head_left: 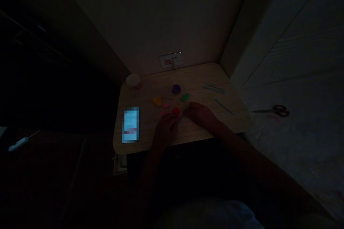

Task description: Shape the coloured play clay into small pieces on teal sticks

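In dim light, several small soft-looking lumps, perhaps modelling clay, lie on a light wooden table. My left hand is at the table's front, fingers curled and closed, their tips by a round red lump; whether they touch it is unclear. To its right, my right hand rests with its fingers bent and pressed together; anything in them is hidden. Beyond the hands lie a green lump, a purple lump and an orange lump. A pink piece sits beside the orange one.
A lit phone lies at the table's left. Behind it stands a pale rounded object. Thin bluish-green sticks lie on the right. Scissors are off the table's right side. A wall socket is behind the table.
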### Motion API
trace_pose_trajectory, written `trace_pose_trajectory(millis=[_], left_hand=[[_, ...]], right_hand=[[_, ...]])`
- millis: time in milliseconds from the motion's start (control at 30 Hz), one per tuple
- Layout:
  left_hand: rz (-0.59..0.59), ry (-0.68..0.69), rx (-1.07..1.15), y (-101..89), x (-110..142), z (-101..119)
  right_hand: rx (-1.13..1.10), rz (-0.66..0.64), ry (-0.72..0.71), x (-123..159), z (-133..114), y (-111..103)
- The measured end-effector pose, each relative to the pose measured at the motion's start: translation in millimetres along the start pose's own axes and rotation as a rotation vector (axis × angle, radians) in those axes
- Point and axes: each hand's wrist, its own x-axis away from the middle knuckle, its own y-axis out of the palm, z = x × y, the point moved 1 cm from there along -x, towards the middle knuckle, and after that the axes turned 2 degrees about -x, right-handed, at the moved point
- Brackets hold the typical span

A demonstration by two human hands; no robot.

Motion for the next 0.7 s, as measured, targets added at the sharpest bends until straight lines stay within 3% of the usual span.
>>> trace_pose_trajectory(millis=[267, 400, 600, 700], left_hand=[[0.017, 0.039, -0.052, -0.6, -0.1, 3.6], [0.002, 0.046, -0.095, 0.2, -1.8, 7.9], [-0.023, 0.009, -0.136, 2.6, -1.8, 6.3], [-0.019, 0.014, -0.107, 2.1, -1.6, 4.5]], right_hand=[[0.082, 0.156, 0.026, 13.8, 5.6, -8.4], [0.096, 0.167, 0.029, 22.4, -4.8, -11.2], [0.146, 0.224, 0.144, 29.1, -14.0, -11.9], [0.154, 0.164, 0.209, 29.9, -22.4, -8.0]])
